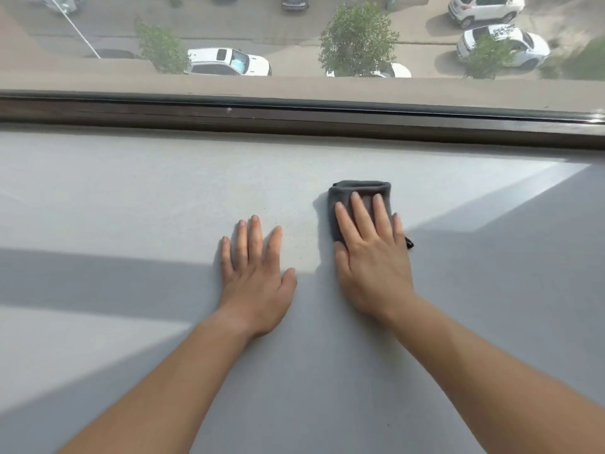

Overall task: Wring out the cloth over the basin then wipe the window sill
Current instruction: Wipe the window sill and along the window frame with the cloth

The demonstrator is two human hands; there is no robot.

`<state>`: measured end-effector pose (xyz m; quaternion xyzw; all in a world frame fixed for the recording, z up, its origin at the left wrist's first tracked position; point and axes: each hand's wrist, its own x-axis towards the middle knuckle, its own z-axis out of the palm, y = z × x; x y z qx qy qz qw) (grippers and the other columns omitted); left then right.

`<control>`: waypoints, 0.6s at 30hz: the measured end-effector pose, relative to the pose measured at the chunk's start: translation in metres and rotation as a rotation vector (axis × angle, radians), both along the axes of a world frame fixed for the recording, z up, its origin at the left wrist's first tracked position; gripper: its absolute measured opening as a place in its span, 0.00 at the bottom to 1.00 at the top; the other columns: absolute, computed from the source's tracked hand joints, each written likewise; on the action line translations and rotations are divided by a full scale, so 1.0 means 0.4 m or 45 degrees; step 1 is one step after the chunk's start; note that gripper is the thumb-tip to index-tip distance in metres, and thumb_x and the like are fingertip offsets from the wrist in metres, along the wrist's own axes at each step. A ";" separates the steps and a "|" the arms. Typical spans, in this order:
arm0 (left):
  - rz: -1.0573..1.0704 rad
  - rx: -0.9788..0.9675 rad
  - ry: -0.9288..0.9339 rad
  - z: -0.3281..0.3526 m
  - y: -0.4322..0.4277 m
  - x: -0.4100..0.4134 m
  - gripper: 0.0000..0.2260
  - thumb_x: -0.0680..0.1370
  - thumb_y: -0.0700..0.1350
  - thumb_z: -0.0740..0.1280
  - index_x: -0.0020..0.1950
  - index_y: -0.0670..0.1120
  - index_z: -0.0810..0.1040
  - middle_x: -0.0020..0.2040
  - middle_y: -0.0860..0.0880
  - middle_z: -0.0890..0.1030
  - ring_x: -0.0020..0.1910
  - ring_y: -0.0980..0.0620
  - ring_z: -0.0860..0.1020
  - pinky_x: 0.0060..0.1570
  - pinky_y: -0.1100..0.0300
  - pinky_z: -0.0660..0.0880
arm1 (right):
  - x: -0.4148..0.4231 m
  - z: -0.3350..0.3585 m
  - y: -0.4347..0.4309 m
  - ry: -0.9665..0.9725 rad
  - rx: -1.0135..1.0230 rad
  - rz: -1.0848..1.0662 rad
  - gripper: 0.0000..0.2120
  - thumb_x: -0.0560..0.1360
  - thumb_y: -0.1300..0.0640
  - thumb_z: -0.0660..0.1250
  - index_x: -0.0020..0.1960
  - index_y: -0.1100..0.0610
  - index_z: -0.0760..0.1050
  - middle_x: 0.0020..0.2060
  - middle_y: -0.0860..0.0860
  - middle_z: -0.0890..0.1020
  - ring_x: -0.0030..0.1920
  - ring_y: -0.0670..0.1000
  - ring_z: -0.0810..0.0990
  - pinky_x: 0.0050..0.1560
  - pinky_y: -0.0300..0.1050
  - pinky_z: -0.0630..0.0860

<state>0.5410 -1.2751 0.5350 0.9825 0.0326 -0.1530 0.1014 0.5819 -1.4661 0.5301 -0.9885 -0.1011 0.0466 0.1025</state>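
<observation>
Sunlit window sill [131, 198] lies under both flat hands: my right hand [370, 253] presses the folded cloth [360, 191] just below the window frame [294, 116], my left hand [255, 273] braces bare beside it; firm, overlapping strokes should serve best

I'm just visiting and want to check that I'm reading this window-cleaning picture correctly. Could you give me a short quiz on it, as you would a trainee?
1. True or false: the left hand lies flat on the bare window sill and holds nothing.
2. Pick one: the grey cloth is A) pressed under the straight fingers of the right hand; B) bunched in the left hand; C) hanging from a hook.
3. Short answer: what is parked outside, beyond the dark window frame?

Key: 1 true. 2 A. 3 cars.
</observation>
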 end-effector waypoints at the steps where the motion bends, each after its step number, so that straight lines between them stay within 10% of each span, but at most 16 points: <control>1: 0.004 0.001 -0.013 -0.002 0.000 0.000 0.34 0.75 0.59 0.45 0.80 0.51 0.41 0.79 0.45 0.32 0.76 0.48 0.27 0.73 0.45 0.29 | -0.048 -0.004 0.012 0.006 -0.002 0.130 0.30 0.79 0.45 0.49 0.81 0.48 0.55 0.81 0.49 0.56 0.81 0.58 0.49 0.79 0.62 0.47; 11: 0.012 -0.033 -0.034 -0.013 0.012 0.000 0.34 0.75 0.58 0.47 0.80 0.52 0.44 0.80 0.45 0.35 0.77 0.49 0.30 0.74 0.46 0.29 | 0.039 0.009 -0.118 0.086 0.003 -0.271 0.29 0.82 0.46 0.47 0.82 0.46 0.46 0.82 0.47 0.47 0.81 0.55 0.40 0.79 0.59 0.40; 18: 0.036 -0.050 -0.055 -0.014 0.014 -0.004 0.32 0.79 0.57 0.53 0.81 0.52 0.47 0.81 0.45 0.37 0.78 0.49 0.33 0.75 0.45 0.32 | -0.218 -0.004 -0.050 0.083 -0.015 0.240 0.29 0.81 0.46 0.50 0.81 0.47 0.53 0.81 0.47 0.53 0.81 0.55 0.45 0.79 0.59 0.43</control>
